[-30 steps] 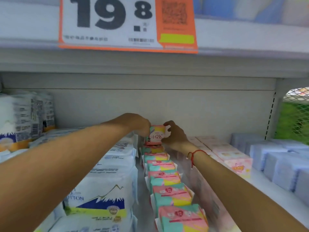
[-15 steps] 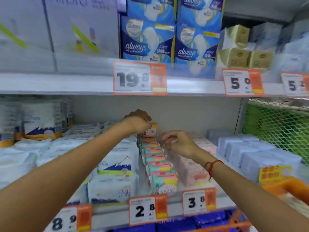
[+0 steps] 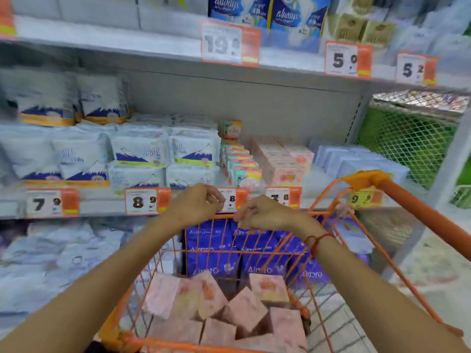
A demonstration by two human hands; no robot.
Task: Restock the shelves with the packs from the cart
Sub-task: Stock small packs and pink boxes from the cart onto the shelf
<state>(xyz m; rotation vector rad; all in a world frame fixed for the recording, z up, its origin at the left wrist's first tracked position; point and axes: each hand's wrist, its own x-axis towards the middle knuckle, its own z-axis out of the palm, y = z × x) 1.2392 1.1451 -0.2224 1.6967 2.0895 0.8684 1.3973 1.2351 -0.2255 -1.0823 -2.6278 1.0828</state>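
Nearest, orange wire cart, holding a loose heap of pink packs tumbled at all angles. Above the cart's far rim, both hands side by side and close together, empty: left hand with fingers loosely curled, gripping nothing; right hand likewise loosely curled round nothing, a red cord bracelet on its wrist. Through the cart's far wires, purple bags on a lower shelf. Beyond the cart, middle shelf edged with orange price tags. Directly past the cart's far rim, a row of teal-and-pink packs running back into the shelf, one more pack standing upright at the row's rear end. Right of the row, pale pink packs; left of it, white bags. Farthest, above the cart, blue bags on the top shelf.
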